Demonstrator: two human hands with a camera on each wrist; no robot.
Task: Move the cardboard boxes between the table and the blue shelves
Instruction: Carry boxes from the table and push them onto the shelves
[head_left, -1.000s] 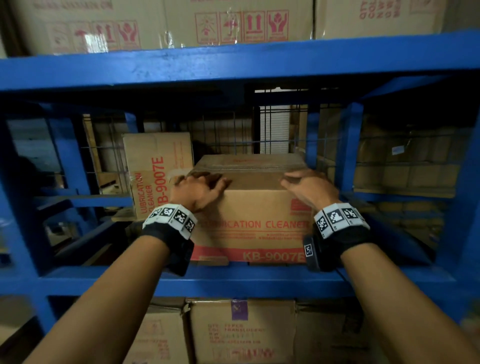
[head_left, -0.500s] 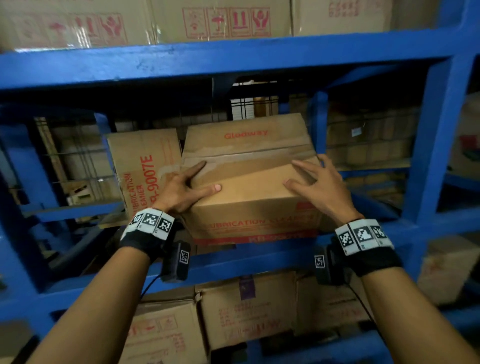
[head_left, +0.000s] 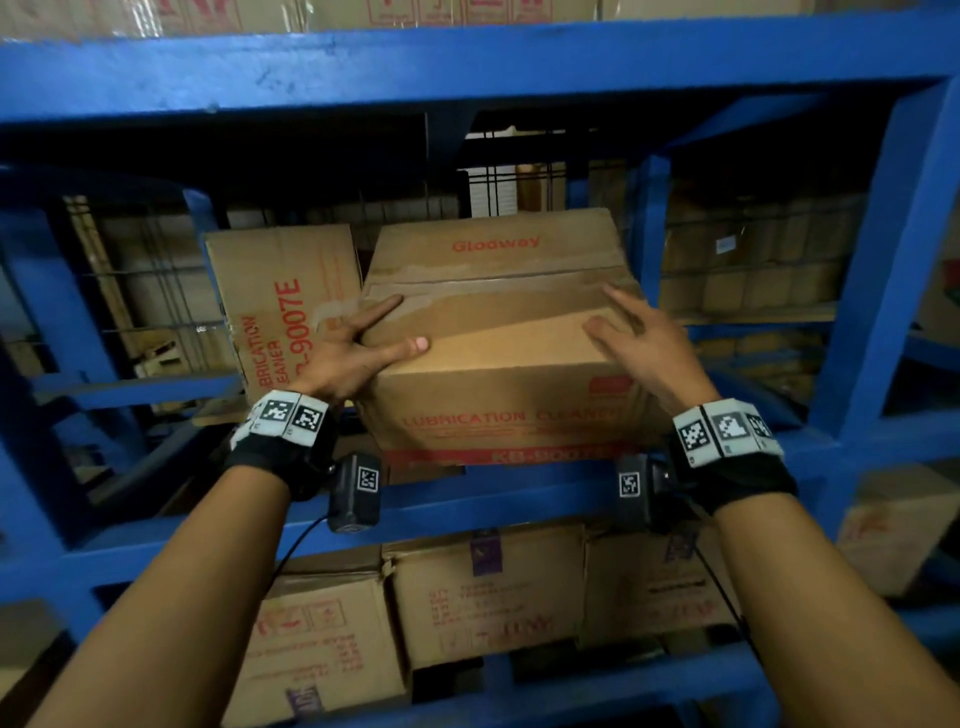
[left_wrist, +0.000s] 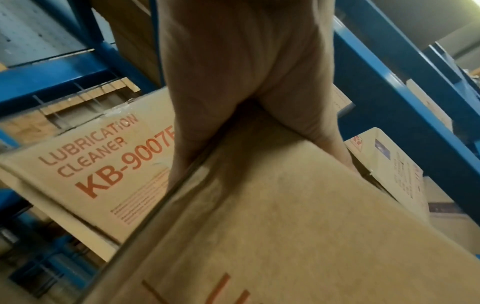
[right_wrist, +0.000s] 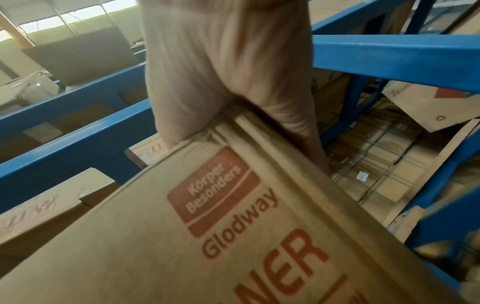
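Note:
A brown cardboard box (head_left: 498, 374) printed "Lubrication Cleaner" stands at the front of the blue shelf's middle level (head_left: 493, 499), its top tilted toward me. My left hand (head_left: 358, 353) grips its top left corner, thumb and forefinger spread on the top and the other fingers down the side. My right hand (head_left: 644, 348) grips the top right corner the same way. In the left wrist view the left hand (left_wrist: 233, 82) straddles the box (left_wrist: 285, 226) edge. In the right wrist view the right hand (right_wrist: 221, 72) straddles the box (right_wrist: 207, 236) corner.
A second such box (head_left: 280, 306) stands on end just left of the held one. A blue top beam (head_left: 467, 67) runs overhead and a blue post (head_left: 878, 260) rises at the right. Several cartons (head_left: 488, 597) fill the level below. Wire mesh backs the shelf.
The box has come forward and tipped its top toward me. My fingers, curled over its top a second ago, now lie spread over the top corners and sides.

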